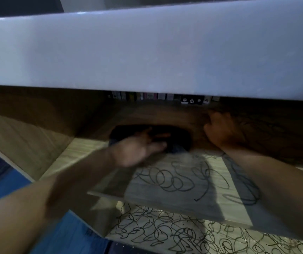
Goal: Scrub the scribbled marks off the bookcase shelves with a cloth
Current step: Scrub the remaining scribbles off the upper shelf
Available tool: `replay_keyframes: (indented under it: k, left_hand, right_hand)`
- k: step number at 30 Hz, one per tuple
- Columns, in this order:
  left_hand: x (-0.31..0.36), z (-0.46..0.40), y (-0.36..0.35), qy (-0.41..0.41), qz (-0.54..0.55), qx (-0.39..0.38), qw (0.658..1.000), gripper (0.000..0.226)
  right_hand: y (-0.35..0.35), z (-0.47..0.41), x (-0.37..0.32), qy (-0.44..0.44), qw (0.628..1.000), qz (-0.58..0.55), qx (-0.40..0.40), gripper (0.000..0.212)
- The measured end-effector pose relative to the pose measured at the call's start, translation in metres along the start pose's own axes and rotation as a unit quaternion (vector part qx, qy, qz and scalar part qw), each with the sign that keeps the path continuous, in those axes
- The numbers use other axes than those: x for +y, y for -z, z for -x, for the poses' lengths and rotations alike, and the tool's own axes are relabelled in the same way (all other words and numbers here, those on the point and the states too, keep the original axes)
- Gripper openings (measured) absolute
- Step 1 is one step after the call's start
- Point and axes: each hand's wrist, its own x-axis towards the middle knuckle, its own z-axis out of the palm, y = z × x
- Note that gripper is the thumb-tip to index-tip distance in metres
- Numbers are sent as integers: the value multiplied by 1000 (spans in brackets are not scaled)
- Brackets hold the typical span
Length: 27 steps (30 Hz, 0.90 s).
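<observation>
Your two forearms reach in from the near edge, under a broad white top board (147, 52) that fills the upper view. Your left hand (139, 147) lies with fingers spread and nearly straight, pressing a dark cloth (176, 136) onto the far part of the wooden shelf (84, 149), deep in shadow. Your right hand (222, 131) rests flat against the shadowed far right of that shelf; its fingers are too dark to read clearly. Black scribbled marks (180, 178) loop across the shelf just near of the cloth. A lower shelf (165, 233), nearer you, carries denser scribbles. Book spines (158, 97) show far back.
</observation>
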Motion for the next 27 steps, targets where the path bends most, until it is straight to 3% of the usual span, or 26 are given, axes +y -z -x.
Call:
replay_keyframes:
  k: [3, 6, 7, 9, 11, 14, 17, 20, 25, 27]
  left_hand:
    - [-3, -31, 16, 59, -85, 77, 992, 45]
    - [15, -22, -15, -12, -117, 18, 993, 45]
    - [18, -9, -23, -28, -103, -18, 994, 46]
    - [16, 9, -18, -55, -25, -20, 998, 46]
    - [2, -6, 1, -10, -20, 16, 1000, 44]
    - [-3, -40, 12, 53, -157, 93, 982, 47]
    - [12, -42, -9, 7, -174, 20, 984, 47]
    - [13, -20, -10, -39, -87, -22, 995, 45]
    - [4, -76, 18, 71, -203, 158, 964, 47]
    - [21, -86, 4, 62, -197, 145, 968, 47]
  right_hand:
    - [-2, 1, -1, -5, 1000, -6, -4, 44]
    - [-3, -2, -1, 1, 1000, -7, 7, 42]
    - [-3, -2, 0, 4, 1000, -5, 8, 41]
    - [-4, -1, 0, 8, 1000, -6, 10, 41]
    - [-3, 0, 0, 1, 1000, -11, 10, 42]
    - [-3, -2, -2, 4, 1000, -11, 7, 42]
    - [-5, -6, 1, 4, 1000, -15, 6, 42]
    - [-7, -6, 2, 17, 1000, -8, 14, 41]
    - [-14, -5, 5, 37, 998, 17, 38, 45]
    - [-15, -5, 6, 34, 999, 15, 39, 63]
